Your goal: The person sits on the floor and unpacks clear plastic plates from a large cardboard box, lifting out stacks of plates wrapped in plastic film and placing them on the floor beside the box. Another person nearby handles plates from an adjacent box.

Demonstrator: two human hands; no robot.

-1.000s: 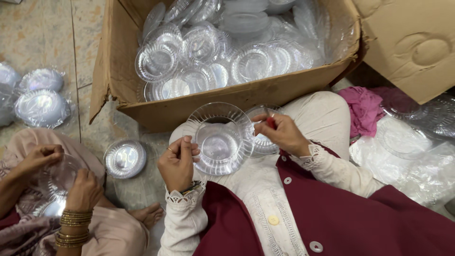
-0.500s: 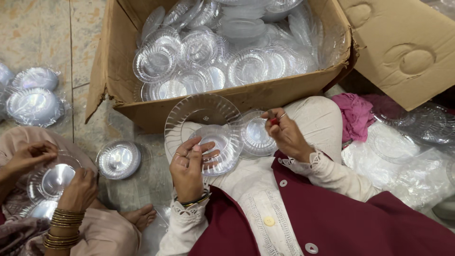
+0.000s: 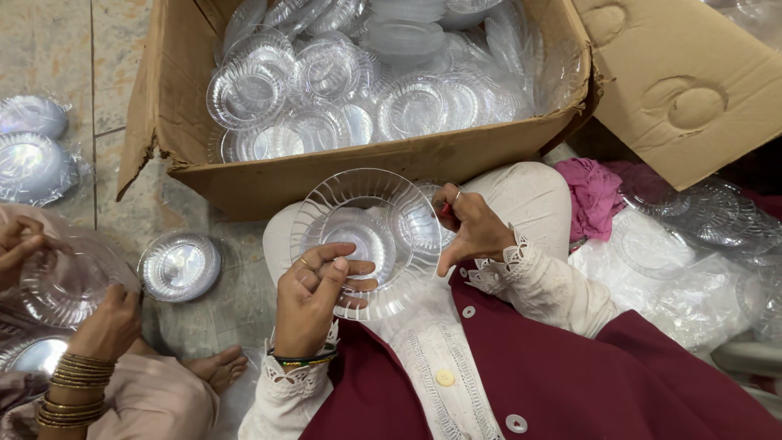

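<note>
cardboard box (image 3: 371, 167) blocks fwd, co-worker's hands (image 3: 106, 322) left, floor gap btwn

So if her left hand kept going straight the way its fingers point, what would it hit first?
The left hand already touches the clear plastic plate; straight on up-right, probably the right hand, though depth is unclear.

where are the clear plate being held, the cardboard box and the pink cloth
clear plastic plate (image 3: 366, 204), head view, on its upper ribbed rim
cardboard box (image 3: 375, 167), head view, on its near wall
pink cloth (image 3: 593, 195), head view, on its crumpled middle
</note>
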